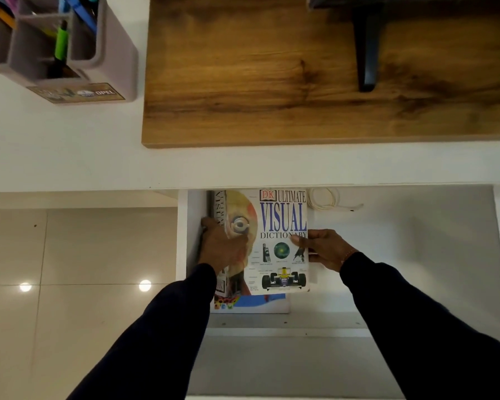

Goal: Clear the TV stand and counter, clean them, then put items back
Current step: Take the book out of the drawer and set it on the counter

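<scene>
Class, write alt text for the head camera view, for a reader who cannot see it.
Two hands hold a thick Visual Dictionary in a white shelf compartment: left hand at its spine, right hand at its edge. Above, a pen holder stands on the white counter beside a wooden board.

The book (283, 241) has a glossy printed paper cover, a little scuffed at its 5 o'clock corner. Under it lies a second book (251, 306) with a smooth, coated-looking cover. The board (272, 82) at 12 o'clock is brown wood grain with a matt sheen, possibly laminate. The counter (70, 157) around it is smooth matt white. The pen holder (78, 50) at 10 o'clock is matt greyish plastic with a shiny label. The floor tiles (78, 255) at 9 o'clock are polished and mirror two lights. Both sleeves (416, 327) are dark matt cloth.
</scene>
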